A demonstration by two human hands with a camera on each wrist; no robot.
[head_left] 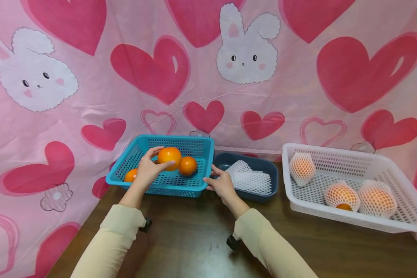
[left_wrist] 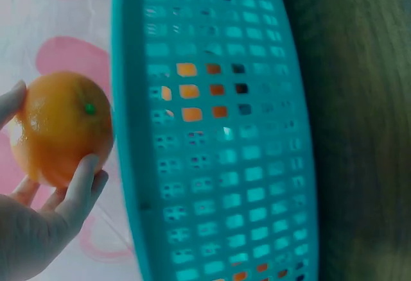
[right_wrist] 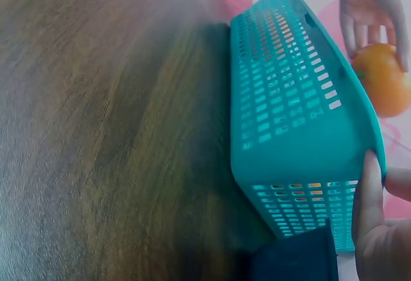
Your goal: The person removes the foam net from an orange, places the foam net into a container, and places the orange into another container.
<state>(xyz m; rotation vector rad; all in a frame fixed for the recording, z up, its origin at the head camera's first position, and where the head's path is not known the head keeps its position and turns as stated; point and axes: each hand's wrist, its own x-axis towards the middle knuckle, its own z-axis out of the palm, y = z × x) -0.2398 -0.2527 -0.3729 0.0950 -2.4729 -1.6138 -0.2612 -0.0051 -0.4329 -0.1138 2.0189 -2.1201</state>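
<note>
My left hand (head_left: 146, 168) grips an orange (head_left: 169, 158) between thumb and fingers, over the teal basket (head_left: 178, 191). The left wrist view shows this orange (left_wrist: 61, 127) level with the basket's rim, a small green stem spot on its skin. Inside the basket lie a second orange (head_left: 188, 166) at right and another orange (head_left: 130, 175) at the left corner. At the basket's right front corner my right hand (head_left: 223, 185) pinches the rim, with the thumb and a finger on either side of it in the right wrist view.
A dark blue tub (head_left: 260, 197) right of the teal basket holds white foam net sleeves (head_left: 251, 181). Farther right, a white basket (head_left: 328, 216) holds three oranges in foam nets (head_left: 377, 198). Behind the brown table (head_left: 180, 231) hangs a pink heart-and-rabbit cloth (head_left: 201, 88).
</note>
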